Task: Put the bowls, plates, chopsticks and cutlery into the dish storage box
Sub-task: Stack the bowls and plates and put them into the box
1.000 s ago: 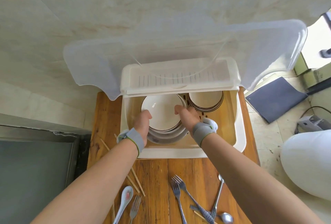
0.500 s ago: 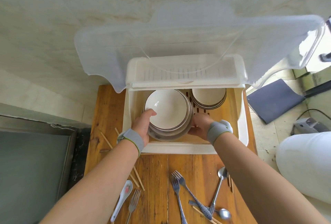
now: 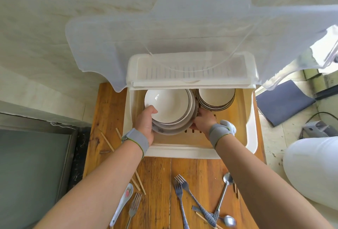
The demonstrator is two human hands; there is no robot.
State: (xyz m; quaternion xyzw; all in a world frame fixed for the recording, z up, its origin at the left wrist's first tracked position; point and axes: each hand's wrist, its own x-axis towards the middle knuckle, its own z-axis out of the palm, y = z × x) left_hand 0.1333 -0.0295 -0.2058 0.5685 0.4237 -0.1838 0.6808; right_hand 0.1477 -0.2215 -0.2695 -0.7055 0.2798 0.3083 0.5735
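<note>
You are looking down on a wooden table (image 3: 157,174) set against a pale marbled wall (image 3: 54,27), with a tiled floor (image 3: 270,137) on your right where a dark blue sheet (image 3: 283,102) lies. At the far end of the table stands the cream storage box (image 3: 182,151), its clear lid (image 3: 128,45) swung up and open. Forks (image 3: 180,192), a metal spoon (image 3: 224,192), a white ceramic spoon (image 3: 124,199) and loose chopsticks (image 3: 108,141) lie on the wood nearer you. Inside the box, a stack of plates (image 3: 170,108) sits on the left side, just beside a stack of bowls (image 3: 215,97) at the back right. Your left hand (image 3: 146,124) grips the stack's near-left edge, thumb hooked over the top plate's rim and the other fingers hidden underneath. Your right hand (image 3: 204,122) clasps the stack's right edge, fingers curled against the rims, close to the bowls; I cannot tell whether it touches them.
</note>
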